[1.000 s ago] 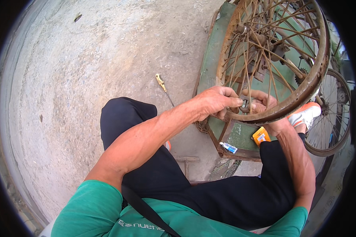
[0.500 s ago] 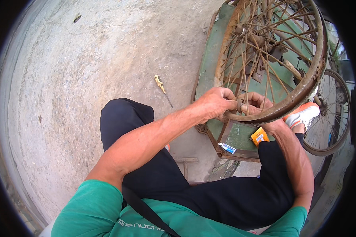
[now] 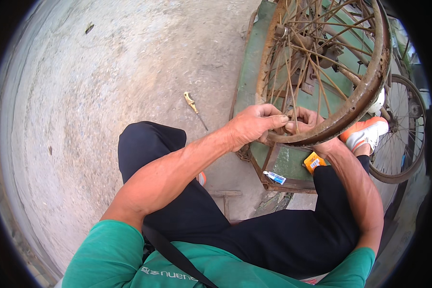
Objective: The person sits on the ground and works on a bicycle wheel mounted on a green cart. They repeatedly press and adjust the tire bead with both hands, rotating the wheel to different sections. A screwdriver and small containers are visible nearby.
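wheel rim (image 3: 365,103): rust brown, patchy orange-brown all round
spokes (image 3: 293,72): thin, rusty brown, some dull grey
tray (image 3: 247,72): faded green paint, rusty brown edges
screwdriver (image 3: 195,107): yellowish handle, dark grey shaft
small tube (image 3: 274,177): white with blue
packet (image 3: 313,162): orange-yellow, small white patch
shoe (image 3: 365,133): orange with white sole and white stripe
trousers (image 3: 235,235): plain black
shirt (image 3: 115,259): green, white print on chest
strap (image 3: 175,257): black, across the shirt
ground (image 3: 105,96): pale grey concrete, mottled, darker specks
second wheel (image 3: 402,144): dark rim, grey spokes
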Demonstrator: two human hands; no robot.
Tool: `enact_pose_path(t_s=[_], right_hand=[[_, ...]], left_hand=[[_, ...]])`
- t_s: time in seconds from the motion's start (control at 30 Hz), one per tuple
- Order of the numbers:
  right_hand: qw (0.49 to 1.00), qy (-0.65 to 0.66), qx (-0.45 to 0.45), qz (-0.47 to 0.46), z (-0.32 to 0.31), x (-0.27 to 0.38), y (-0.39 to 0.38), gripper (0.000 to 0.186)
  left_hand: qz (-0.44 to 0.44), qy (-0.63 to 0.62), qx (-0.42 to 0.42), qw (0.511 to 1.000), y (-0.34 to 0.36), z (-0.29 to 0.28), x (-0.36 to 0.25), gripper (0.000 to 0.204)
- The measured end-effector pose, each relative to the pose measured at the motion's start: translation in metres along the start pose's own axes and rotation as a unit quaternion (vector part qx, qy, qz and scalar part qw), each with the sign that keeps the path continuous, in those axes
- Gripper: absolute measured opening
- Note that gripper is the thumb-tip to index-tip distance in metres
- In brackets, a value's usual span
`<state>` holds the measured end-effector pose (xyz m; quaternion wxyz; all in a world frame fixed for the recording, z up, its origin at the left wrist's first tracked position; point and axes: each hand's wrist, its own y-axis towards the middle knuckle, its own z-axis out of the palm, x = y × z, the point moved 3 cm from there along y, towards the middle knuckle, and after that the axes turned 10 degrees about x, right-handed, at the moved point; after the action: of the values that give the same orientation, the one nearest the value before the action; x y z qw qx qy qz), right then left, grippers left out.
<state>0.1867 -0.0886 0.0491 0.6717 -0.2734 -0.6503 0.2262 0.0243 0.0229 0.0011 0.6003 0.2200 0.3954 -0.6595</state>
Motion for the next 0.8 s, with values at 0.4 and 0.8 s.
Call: enact_pose_path(t_s=[0.4, 0.8], right_hand=[[0.997, -0.006, -0.071, 0.042, 0.0, 0.012, -0.024, 0.032], [0.998, 0.005, -0.066, 0.004, -0.007, 0.016, -0.028, 0.023]], left_hand=[[-0.053, 0.006, -0.006, 0.999, 0.01, -0.003, -0.003, 0.027], [-0.043, 0.054, -0.041, 0.997, 0.025, -0.001, 0.017, 0.019]])
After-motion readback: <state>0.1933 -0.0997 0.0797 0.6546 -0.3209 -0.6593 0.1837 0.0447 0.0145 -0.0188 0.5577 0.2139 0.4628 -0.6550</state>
